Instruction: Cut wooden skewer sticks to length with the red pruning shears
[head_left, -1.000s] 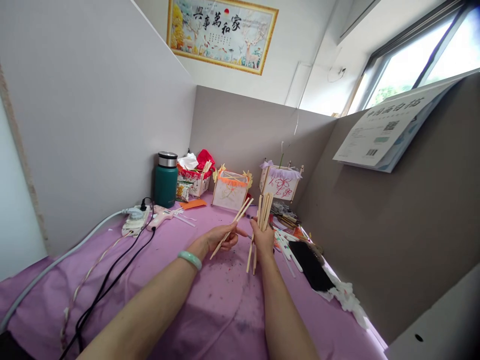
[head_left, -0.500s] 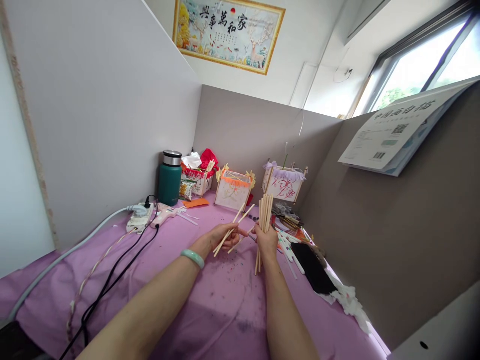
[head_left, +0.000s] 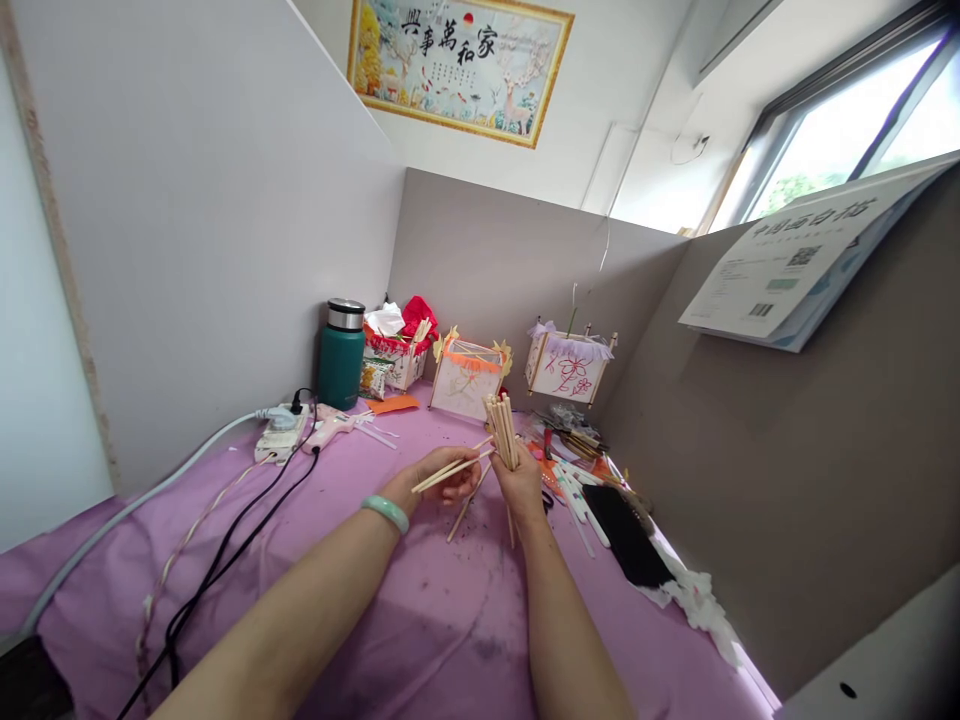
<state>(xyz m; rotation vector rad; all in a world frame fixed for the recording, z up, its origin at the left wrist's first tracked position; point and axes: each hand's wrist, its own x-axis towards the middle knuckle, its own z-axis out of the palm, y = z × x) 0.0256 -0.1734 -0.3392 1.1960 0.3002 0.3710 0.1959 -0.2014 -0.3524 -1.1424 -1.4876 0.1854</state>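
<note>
My right hand (head_left: 520, 484) is closed around a bundle of thin wooden sticks (head_left: 502, 428), whose upper ends fan out above the fist. To its left, my left hand (head_left: 448, 476) grips a few wooden sticks (head_left: 448, 474) that point toward the bundle. A green bangle (head_left: 386, 514) circles the left wrist. One more wooden stick (head_left: 466, 507) slants between the two hands; I cannot tell which hand, if any, has it. Behind the hands stands a square lantern with orange trim (head_left: 466, 378) on the purple tablecloth (head_left: 420, 610).
At the back are a lantern with lilac trim (head_left: 568, 368), a red-trimmed box (head_left: 405, 362) and a green flask (head_left: 340, 355). A glue gun (head_left: 328, 428), a power strip (head_left: 281, 440) and cables lie left. Markers (head_left: 581, 502) and a black phone (head_left: 628, 536) lie right.
My right hand has shifted left with the bundle, which now leans toward the left. The sticks in my left hand have swung flatter. The two hands are closer together.
</note>
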